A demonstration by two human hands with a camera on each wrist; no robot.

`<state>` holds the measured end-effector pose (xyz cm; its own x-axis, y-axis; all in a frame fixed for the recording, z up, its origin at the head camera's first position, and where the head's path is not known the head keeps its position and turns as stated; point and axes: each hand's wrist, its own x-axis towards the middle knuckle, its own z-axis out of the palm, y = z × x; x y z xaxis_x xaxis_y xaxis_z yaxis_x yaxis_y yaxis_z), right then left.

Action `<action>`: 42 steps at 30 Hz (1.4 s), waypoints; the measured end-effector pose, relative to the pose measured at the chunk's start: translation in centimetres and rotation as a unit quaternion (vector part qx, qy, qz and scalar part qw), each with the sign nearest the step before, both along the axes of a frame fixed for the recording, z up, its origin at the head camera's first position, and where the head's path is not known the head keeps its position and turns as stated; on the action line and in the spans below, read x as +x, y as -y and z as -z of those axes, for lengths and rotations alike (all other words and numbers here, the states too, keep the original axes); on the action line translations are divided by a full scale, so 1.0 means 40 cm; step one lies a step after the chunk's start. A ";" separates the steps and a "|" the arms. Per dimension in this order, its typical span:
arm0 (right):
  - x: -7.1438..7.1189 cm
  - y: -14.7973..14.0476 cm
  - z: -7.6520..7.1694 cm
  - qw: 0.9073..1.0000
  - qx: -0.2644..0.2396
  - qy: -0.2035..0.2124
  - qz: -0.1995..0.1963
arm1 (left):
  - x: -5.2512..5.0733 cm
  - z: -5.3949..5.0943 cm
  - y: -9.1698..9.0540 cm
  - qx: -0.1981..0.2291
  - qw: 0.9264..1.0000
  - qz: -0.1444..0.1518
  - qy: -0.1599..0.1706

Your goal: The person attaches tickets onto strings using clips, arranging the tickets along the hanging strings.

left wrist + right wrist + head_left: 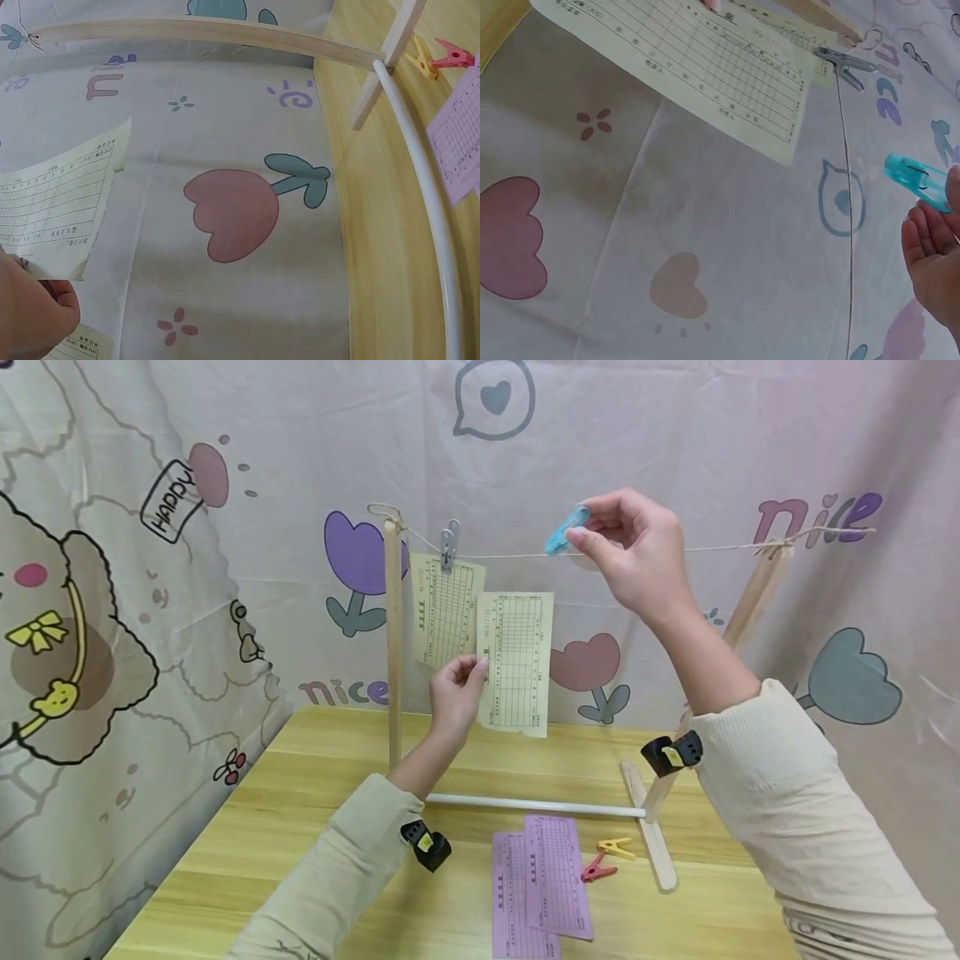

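Head view gives me two raised hands, well apart, each pinching something. Between thumb and fingers, the left hand grips a yellow slip by its left long edge, below mid-height. I see the slip's long axis standing nearly upright, its printed face toward me and its short top edge just under the string; it lies between the hands, right of the left one and lower than the right one.

Up at the right hand, thumb and fingertips clamp a blue clip. Its long axis slants, the free end pointing down and toward the left hand's side, near the string; my right wrist view shows a gap between clip and string.

Above the left hand, a grey clip stands upright on the string, with a second yellow slip hanging beneath it, long axis close to vertical. Below both hands, two purple slips overlap on the table, long axes running away from me, beside a red clip and a yellow clip.
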<state>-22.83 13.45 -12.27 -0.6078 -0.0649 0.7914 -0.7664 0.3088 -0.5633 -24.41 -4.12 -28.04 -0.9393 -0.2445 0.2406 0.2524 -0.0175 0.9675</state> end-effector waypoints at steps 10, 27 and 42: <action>-0.019 0.029 -0.026 0.999 0.030 0.030 0.021 | -0.004 0.000 -0.007 0.002 1.000 0.000 -0.011; -0.046 0.065 -0.018 0.993 0.085 0.025 0.074 | -0.015 0.005 -0.026 0.005 1.000 0.000 -0.013; -0.077 0.057 0.002 0.985 0.136 0.046 0.100 | -0.019 -0.012 -0.018 0.009 1.000 -0.001 -0.019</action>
<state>-25.93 11.17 -12.34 -0.6978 -0.1382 0.7028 -0.6248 0.5972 -0.5030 -25.16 -3.40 -27.56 -0.9291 -0.2509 0.2719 0.2895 -0.0353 0.9565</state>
